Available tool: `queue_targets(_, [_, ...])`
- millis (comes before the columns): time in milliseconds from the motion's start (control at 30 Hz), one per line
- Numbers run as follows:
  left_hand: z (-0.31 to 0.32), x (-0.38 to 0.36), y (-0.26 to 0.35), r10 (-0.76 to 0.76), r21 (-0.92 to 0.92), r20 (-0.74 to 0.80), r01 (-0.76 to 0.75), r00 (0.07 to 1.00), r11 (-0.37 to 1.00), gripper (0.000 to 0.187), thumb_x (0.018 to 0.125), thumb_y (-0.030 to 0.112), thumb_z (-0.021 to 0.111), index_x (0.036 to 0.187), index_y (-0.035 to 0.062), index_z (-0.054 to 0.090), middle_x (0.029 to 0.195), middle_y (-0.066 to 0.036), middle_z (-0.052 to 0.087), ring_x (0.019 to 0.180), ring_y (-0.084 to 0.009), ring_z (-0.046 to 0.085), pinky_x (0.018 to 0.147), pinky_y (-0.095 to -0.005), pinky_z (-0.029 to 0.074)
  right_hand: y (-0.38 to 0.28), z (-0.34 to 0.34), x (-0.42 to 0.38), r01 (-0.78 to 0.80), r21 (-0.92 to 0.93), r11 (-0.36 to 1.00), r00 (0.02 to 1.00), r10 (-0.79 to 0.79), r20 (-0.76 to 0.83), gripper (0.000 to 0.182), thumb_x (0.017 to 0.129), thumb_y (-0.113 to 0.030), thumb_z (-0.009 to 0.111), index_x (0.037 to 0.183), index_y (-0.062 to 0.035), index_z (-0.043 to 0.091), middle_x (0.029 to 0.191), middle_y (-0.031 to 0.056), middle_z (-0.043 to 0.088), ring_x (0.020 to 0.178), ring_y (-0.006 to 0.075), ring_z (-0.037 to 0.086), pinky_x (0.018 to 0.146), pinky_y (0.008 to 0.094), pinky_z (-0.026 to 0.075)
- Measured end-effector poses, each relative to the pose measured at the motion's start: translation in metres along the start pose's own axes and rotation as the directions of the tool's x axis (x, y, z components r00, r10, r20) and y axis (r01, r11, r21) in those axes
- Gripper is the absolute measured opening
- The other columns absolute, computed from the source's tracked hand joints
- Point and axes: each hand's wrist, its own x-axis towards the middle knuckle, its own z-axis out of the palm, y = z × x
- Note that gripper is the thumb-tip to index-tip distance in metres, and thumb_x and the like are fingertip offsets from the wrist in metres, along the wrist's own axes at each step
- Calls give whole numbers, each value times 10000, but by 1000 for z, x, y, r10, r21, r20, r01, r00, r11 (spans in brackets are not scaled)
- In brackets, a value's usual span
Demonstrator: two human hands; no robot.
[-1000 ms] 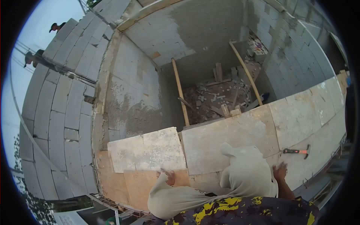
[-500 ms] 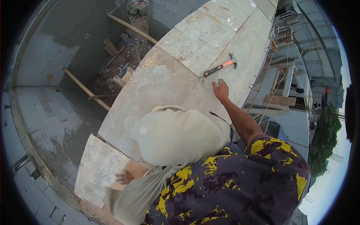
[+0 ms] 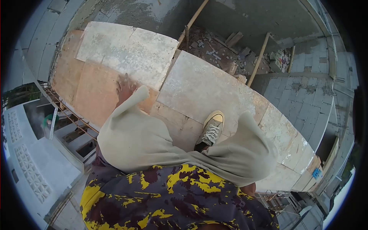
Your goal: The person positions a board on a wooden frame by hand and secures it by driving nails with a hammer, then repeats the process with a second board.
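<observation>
My left hand [image 3: 126, 88] lies on the boards with its fingers spread, holding nothing. Its fingers reach the border between a reddish-brown board [image 3: 97, 90] and a whitish, stained board [image 3: 149, 53]. Beside it is the knee of my light trousers [image 3: 134, 130]. Only a bit of my right arm [image 3: 249, 189] shows behind the right trouser leg; the hand itself is out of sight. One grey-green laced shoe [image 3: 212, 128] stands on the boards between my legs.
Past the curved platform edge is a deep walled space with rubble [image 3: 211, 48] and round poles [image 3: 258, 59]. At left are rusty bars [image 3: 73, 115] and a white building [image 3: 42, 153] lower down. A small blue object [image 3: 316, 173] lies near the right end.
The view has swung left. The hammer and my right hand, which was near it, have left the frame. My left hand stays on the boards; the shoe now shows fully.
</observation>
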Motion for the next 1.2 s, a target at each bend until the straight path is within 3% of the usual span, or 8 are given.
queue_targets(333, [24,22,-40,-116,44,-326,137,938,990,680,965,487,424,1536,175,227,1591,-209,98,1432,-513,54,1137,-631,85,-107,211,-57,413,-77,908,723,-275,634,437,955,-385,564,1203,-32,494,833,71,559,670,180,580,619,336,524])
queue_targets(700, [22,20,-32,-144,62,-333,174,932,983,652,965,501,397,1534,220,249,1602,-146,136,1459,-433,67,1166,-566,50,-153,193,-118,678,-267,685,564,-252,786,312,997,-284,492,1139,-20,577,632,-2,482,488,80,465,433,273,392])
queue_targets(767, [19,19,-30,-158,87,-312,194,937,977,648,969,517,383,1535,233,244,1604,-141,135,1464,-418,74,1171,-550,52,-182,242,-148,864,-271,425,407,-272,872,250,978,-260,535,889,-27,551,607,-8,472,442,72,422,391,257,344])
queue_targets(800, [19,19,-30,-169,109,-304,211,938,971,645,971,524,381,1534,241,244,1606,-135,132,1466,-409,80,1174,-537,56,-195,268,-150,961,-263,87,277,-237,931,370,930,-238,552,1232,-28,595,713,111,602,620,240,589,619,390,488])
queue_targets(833, [19,19,-30,-171,99,-289,207,942,973,645,971,524,381,1534,241,244,1606,-135,132,1466,-409,80,1174,-537,56,-201,290,-171,986,-150,69,162,-214,963,385,964,-228,547,1288,-20,565,645,54,541,474,111,487,457,291,410])
queue_targets(900, [19,19,-31,-169,125,-299,214,939,969,644,969,534,382,1533,253,249,1608,-131,132,1468,-405,80,1174,-538,58,-213,331,-209,966,168,-194,-211,-230,950,409,962,-233,556,1330,-55,546,684,93,594,528,155,532,558,337,460])
queue_targets(1033, [25,21,-35,-153,127,-314,202,937,971,649,968,550,361,1538,268,232,1603,-134,149,1466,-414,69,1172,-547,52,-223,385,-302,981,158,-111,-175,-165,971,454,918,-224,586,1350,-99,524,1092,219,670,877,381,663,817,432,507])
queue_targets(1200, [25,21,-35,-140,109,-348,188,927,976,646,963,553,374,1529,261,265,1599,-137,163,1463,-414,87,1169,-550,59,-200,426,-331,970,184,-162,-196,-63,979,442,933,-251,592,1348,-113,530,944,212,679,838,367,662,757,436,507])
